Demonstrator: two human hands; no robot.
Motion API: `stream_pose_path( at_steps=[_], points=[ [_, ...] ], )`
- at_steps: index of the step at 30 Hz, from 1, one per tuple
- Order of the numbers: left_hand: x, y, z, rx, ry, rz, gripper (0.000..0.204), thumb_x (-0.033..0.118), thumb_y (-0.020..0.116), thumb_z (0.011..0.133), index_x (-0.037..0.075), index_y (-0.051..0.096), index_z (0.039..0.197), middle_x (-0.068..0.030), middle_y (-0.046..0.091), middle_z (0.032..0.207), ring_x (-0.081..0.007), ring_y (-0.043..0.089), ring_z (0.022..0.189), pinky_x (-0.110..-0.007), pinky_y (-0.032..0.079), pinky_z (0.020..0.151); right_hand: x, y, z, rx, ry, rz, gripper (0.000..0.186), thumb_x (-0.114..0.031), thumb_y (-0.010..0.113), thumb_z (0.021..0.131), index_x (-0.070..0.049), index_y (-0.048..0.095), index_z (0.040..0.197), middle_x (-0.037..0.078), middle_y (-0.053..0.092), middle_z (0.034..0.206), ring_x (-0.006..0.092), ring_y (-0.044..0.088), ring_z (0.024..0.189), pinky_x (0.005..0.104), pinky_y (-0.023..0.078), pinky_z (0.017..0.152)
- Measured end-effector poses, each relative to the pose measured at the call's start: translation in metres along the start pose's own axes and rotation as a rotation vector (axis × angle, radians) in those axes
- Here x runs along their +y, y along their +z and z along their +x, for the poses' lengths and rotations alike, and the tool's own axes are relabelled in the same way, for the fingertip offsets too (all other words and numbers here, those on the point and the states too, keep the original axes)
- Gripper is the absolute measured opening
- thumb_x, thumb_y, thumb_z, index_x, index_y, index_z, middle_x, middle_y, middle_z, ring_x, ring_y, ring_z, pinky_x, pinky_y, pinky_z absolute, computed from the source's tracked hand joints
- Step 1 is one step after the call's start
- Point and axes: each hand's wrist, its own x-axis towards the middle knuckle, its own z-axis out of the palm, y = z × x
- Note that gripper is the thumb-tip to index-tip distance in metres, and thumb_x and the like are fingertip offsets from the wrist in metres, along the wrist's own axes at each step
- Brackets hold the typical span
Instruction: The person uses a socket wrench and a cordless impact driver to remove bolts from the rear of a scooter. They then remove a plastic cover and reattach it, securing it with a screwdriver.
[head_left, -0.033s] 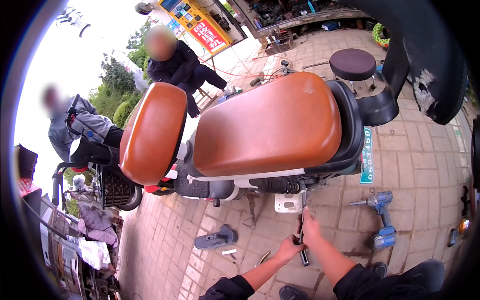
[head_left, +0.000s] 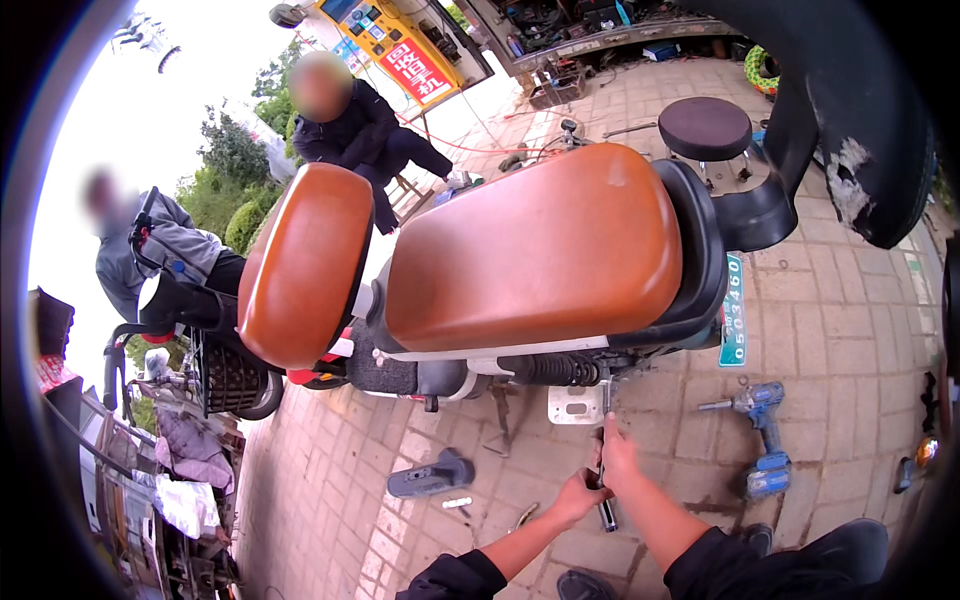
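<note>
An electric scooter with a tan leather seat (head_left: 530, 245) stands across the view. Below its rear, both my hands are closed round a long tool (head_left: 608, 515) with a dark handle and a metal shaft. My left hand (head_left: 577, 497) grips it lower down, and my right hand (head_left: 620, 455) wraps it just above. The shaft reaches up to the scooter beside a white slotted bracket (head_left: 575, 405) and below the black shock absorber spring (head_left: 560, 371). My fingers hide most of the handle, and what the tip meets is too small to tell.
A blue cordless impact driver (head_left: 767, 440) lies on the paving to the right. A dark plastic part (head_left: 432, 475) and a small white stick (head_left: 457, 503) lie left. Beyond the scooter are a round stool (head_left: 705, 128) and a seated person (head_left: 355, 135); another person (head_left: 180, 245) is at far left.
</note>
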Motion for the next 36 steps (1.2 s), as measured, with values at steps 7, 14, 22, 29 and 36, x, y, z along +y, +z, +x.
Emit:
stream_pose_path(
  at_steps=[7, 14, 22, 29, 36],
  points=[
    [0.023, -0.012, -0.013, -0.366, -0.046, -0.514, 0.038, 0.027, 0.066, 0.084, -0.003, 0.054, 0.105, -0.0063, 0.062, 0.095, -0.0118, 0.057, 0.085, -0.027, 0.046, 0.076, -0.017, -0.027, 0.007, -0.584, 0.356, 0.422, 0.049, -0.054, 0.042, 0.093, -0.01, 0.045, 0.072, -0.002, 0.03, 0.05, 0.0122, 0.027, 0.041, 0.0278, 0.026, 0.04],
    [0.023, 0.0, -0.011, 0.044, -0.059, 0.132, 0.026, 0.018, 0.053, 0.094, -0.003, 0.053, 0.109, -0.0059, 0.061, 0.099, -0.0135, 0.057, 0.09, -0.029, 0.046, 0.085, -0.007, 0.001, -0.006, 0.0, -0.033, -0.095, 0.044, -0.048, 0.044, 0.095, -0.01, 0.047, 0.073, -0.002, 0.033, 0.05, 0.0122, 0.03, 0.04, 0.0293, 0.028, 0.039],
    [0.003, -0.015, -0.006, -0.378, -0.033, -0.453, 0.028, 0.018, 0.053, 0.094, -0.002, 0.052, 0.113, -0.0066, 0.059, 0.102, -0.0125, 0.056, 0.09, -0.028, 0.047, 0.083, -0.02, -0.029, 0.009, -0.631, 0.353, 0.337, 0.048, -0.054, 0.041, 0.094, -0.01, 0.047, 0.074, -0.003, 0.032, 0.052, 0.0116, 0.029, 0.043, 0.0269, 0.028, 0.042],
    [0.026, -0.004, -0.014, 0.026, -0.049, 0.066, 0.037, 0.026, 0.068, 0.084, -0.003, 0.054, 0.102, -0.0052, 0.061, 0.091, -0.0098, 0.053, 0.081, -0.026, 0.044, 0.074, -0.01, -0.008, -0.004, -0.147, 0.029, 0.032, 0.05, -0.052, 0.048, 0.092, -0.005, 0.055, 0.077, 0.001, 0.043, 0.054, 0.0154, 0.042, 0.043, 0.0316, 0.035, 0.041],
    [0.008, -0.016, -0.011, -0.398, -0.059, -0.63, 0.036, 0.02, 0.055, 0.093, -0.002, 0.047, 0.121, -0.0089, 0.058, 0.109, -0.0156, 0.057, 0.095, -0.032, 0.046, 0.089, -0.014, -0.017, 0.004, -0.41, 0.257, 0.207, 0.053, -0.057, 0.04, 0.092, -0.01, 0.042, 0.069, -0.004, 0.028, 0.05, 0.0097, 0.026, 0.04, 0.0263, 0.025, 0.039]
  ],
)
